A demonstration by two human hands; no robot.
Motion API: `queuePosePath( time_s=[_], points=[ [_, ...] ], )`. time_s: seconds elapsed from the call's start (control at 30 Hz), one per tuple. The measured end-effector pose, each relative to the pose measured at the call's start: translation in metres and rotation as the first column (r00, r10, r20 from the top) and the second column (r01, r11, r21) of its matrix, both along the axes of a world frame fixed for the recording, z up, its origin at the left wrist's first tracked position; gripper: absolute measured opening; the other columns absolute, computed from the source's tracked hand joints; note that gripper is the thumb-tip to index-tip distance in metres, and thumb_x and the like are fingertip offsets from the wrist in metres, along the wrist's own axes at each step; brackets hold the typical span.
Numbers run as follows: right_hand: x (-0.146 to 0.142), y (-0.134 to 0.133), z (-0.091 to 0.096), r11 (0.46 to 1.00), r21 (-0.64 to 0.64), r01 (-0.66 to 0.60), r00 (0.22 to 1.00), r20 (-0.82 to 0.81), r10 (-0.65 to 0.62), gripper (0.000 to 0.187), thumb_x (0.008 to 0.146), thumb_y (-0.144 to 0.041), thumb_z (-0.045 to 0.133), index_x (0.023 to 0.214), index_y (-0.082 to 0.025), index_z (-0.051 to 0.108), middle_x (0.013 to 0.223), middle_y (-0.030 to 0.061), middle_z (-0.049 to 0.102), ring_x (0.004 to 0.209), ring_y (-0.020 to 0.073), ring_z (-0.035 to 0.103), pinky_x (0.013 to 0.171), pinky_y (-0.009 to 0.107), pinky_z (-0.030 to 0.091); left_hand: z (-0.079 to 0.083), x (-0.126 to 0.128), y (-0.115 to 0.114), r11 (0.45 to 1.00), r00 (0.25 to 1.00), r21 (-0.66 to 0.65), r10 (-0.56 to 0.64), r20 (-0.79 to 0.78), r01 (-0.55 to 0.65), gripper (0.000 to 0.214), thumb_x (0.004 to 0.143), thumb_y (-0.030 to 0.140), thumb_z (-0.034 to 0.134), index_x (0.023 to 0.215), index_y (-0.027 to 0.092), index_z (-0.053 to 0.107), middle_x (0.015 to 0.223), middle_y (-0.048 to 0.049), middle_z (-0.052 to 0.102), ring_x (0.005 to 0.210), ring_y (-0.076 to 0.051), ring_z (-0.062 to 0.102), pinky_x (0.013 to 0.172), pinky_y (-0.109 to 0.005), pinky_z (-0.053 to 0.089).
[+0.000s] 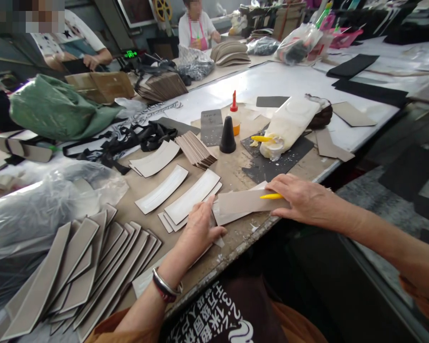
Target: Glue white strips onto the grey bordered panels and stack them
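Observation:
My right hand [300, 200] is closed, with a yellow pointed tool [271, 196] sticking out from between its fingers. Its fingers and thumb also meet at the right end of a flat beige strip [243, 204]. At that strip's left end is my left hand [198, 228], its thumb held apart from the fingers and nothing visible in its grasp. Just beyond its fingertips lie overlapping curved pieces [191, 197] with whitish, wet-looking faces. A similar single piece [161, 189] is farther left. Part of a pale piece shows under my left wrist.
Bordered beige pieces [103, 276] are heaped at the lower left beside clear plastic wrap [50, 209]. A black cone [228, 136], a stack of strips [196, 149] and a whitish glue bottle [289, 124] stand or lie ahead. Two people work across the table.

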State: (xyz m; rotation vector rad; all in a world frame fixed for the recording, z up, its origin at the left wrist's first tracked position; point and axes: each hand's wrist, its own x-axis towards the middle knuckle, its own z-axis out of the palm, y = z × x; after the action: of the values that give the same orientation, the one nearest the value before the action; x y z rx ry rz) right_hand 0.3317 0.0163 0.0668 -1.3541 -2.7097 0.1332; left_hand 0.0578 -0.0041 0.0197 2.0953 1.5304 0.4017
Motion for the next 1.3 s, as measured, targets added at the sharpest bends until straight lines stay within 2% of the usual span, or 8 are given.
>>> queuePosePath(
  time_s=[0.17, 0.5, 0.73, 1.03, 1.3],
  points=[
    [-0.008, 0.022, 0.001, 0.997, -0.011, -0.076, 0.993, 0.093, 0.077, 0.037, 0.071, -0.028, 0.068, 0.105, -0.017, 0.056, 0.099, 0.0086, 0.054, 0.092, 0.0263, 0.05, 0.079, 0.037, 0.045, -0.002, -0.007, -0.002, 1.0, 1.0, 0.027, 0.012, 0.015, -0.013, 0.066, 0.068, 0.019, 0.067, 0.127, 0.013, 0.039, 0.125, -0.0129, 0.051, 0.117, -0.025, 0.044, 0.102, -0.044, 0.035],
    [-0.014, 0.041, -0.015, 0.965, -0.246, -0.089, 0.991, 0.071, 0.109, 0.04, 0.074, -0.03, 0.066, 0.111, -0.02, 0.054, 0.103, 0.0072, 0.052, 0.098, 0.0257, 0.049, 0.085, 0.036, 0.043, -0.007, -0.003, 0.001, 0.996, 0.994, 0.006, 0.092, -0.055, -0.091, 0.066, 0.062, 0.015, 0.071, 0.122, 0.015, 0.045, 0.114, -0.0084, 0.061, 0.108, -0.026, 0.046, 0.094, -0.042, 0.039],
    [-0.021, 0.042, -0.023, 0.959, -0.258, -0.114, 0.987, 0.081, 0.139, 0.038, 0.074, -0.032, 0.065, 0.11, -0.021, 0.055, 0.102, 0.0076, 0.053, 0.096, 0.0254, 0.05, 0.081, 0.036, 0.044, -0.008, -0.004, 0.0, 0.994, 0.994, 0.017, 0.108, -0.029, -0.107, 0.066, 0.06, 0.014, 0.072, 0.121, 0.018, 0.045, 0.114, -0.0066, 0.062, 0.108, -0.026, 0.046, 0.095, -0.044, 0.038],
    [-0.03, 0.042, -0.017, 0.95, -0.303, -0.079, 0.974, 0.179, 0.138, 0.037, 0.075, -0.028, 0.067, 0.109, -0.018, 0.056, 0.103, 0.0087, 0.053, 0.097, 0.0261, 0.05, 0.08, 0.036, 0.045, -0.008, -0.005, 0.0, 0.995, 0.994, 0.004, 0.095, -0.047, -0.095, 0.059, 0.062, 0.014, 0.073, 0.114, 0.015, 0.046, 0.111, -0.0091, 0.06, 0.109, -0.026, 0.045, 0.096, -0.043, 0.037],
    [-0.03, 0.043, -0.016, 0.946, -0.316, -0.072, 0.975, 0.177, 0.134, 0.038, 0.074, -0.028, 0.067, 0.11, -0.021, 0.056, 0.104, 0.0077, 0.053, 0.099, 0.0252, 0.051, 0.078, 0.033, 0.044, -0.007, -0.006, 0.0, 0.996, 0.995, 0.01, 0.09, -0.034, -0.09, 0.055, 0.063, 0.014, 0.073, 0.111, 0.014, 0.047, 0.109, -0.0095, 0.058, 0.106, -0.025, 0.046, 0.095, -0.041, 0.038]
  ],
)
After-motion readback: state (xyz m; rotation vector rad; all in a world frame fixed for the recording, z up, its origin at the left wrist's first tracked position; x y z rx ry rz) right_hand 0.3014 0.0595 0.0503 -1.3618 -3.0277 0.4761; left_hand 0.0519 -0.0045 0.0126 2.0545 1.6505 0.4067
